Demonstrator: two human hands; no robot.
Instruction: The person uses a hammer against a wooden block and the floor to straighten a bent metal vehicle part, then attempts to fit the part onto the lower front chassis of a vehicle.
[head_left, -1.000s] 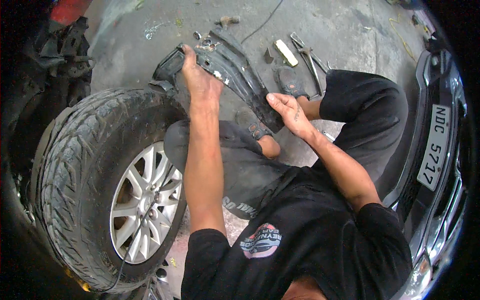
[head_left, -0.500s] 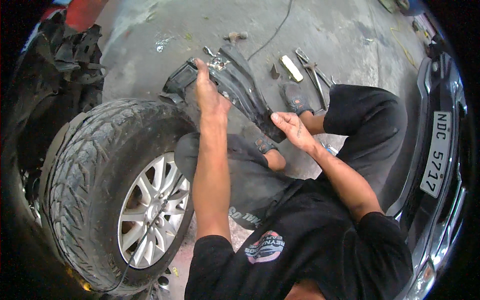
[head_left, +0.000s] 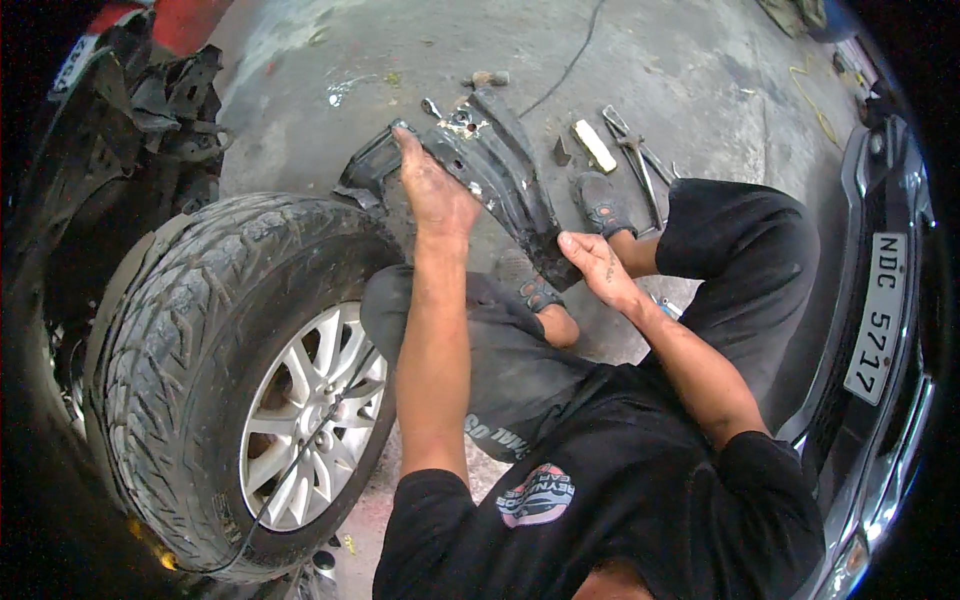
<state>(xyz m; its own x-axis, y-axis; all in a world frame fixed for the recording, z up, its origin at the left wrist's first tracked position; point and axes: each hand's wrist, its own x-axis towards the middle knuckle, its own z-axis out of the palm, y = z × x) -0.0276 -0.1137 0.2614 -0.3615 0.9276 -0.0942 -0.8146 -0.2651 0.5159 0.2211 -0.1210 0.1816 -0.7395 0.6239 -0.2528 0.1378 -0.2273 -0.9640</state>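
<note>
We see a black metal panel (head_left: 505, 170) raised over the concrete floor (head_left: 700, 65), held out between both hands, past the knees. The left hand (head_left: 437, 195) has its thumb laid along the panel's upper edge, its fingers hidden beneath; this grip seems wrapped around the piece, though we cannot tell how firmly. The right hand (head_left: 600, 268) pinches the panel's lower end, thumb on top, the fingertips underneath out of our sight. The panel is already loose, and we see nothing fastening it to a vehicle; light patches show where its dark coating is chipped, and we cannot tell whether its curves are shape or damage. As we judge it, the piece is only being handled and remains unfitted: the hammer (head_left: 486, 78), the pale block (head_left: 595, 146) and the long-handled pliers (head_left: 632, 145) lie beyond it, out of both hands. The tyre (head_left: 215, 300) stands beside the left forearm.
</note>
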